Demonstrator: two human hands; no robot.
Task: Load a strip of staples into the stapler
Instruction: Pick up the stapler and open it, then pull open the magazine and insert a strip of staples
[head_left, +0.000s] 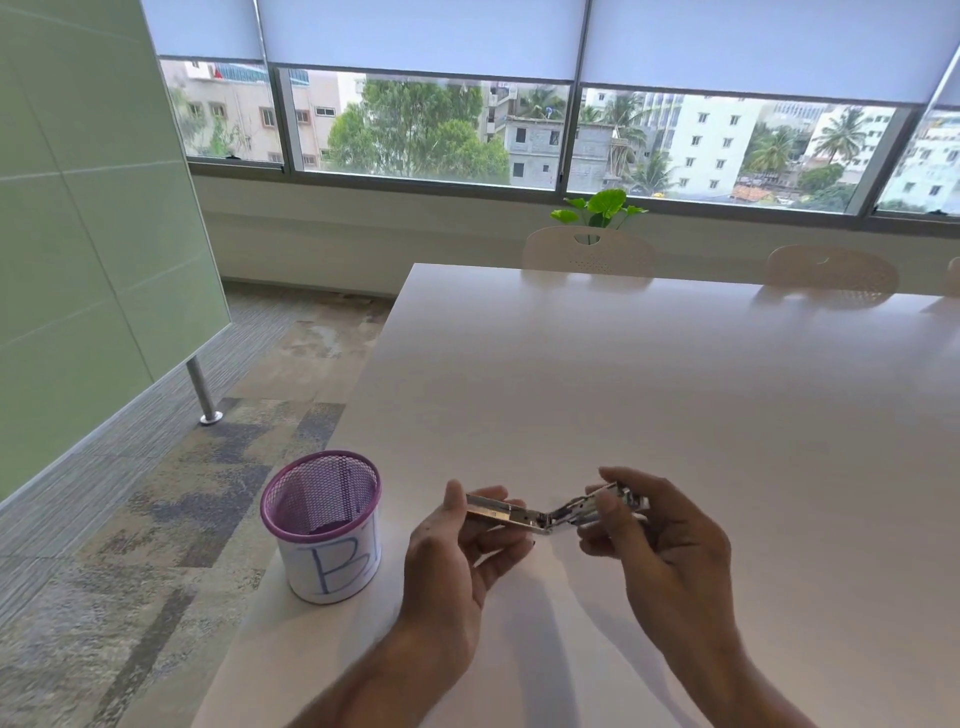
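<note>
A small metal stapler (545, 513) is swung wide open at its hinge and held a little above the white table (623, 374). My left hand (457, 551) pinches one arm of it between thumb and fingers. The other arm is gripped in the fingers of my right hand (660, 540), which cover most of that end. I cannot make out a strip of staples; the stapler's channel is too small and partly hidden.
A purple mesh cup (324, 525) with a white paper band marked "B" stands at the table's left edge, near my left hand. Chairs (589, 252) line the far side. Carpeted floor drops away to the left.
</note>
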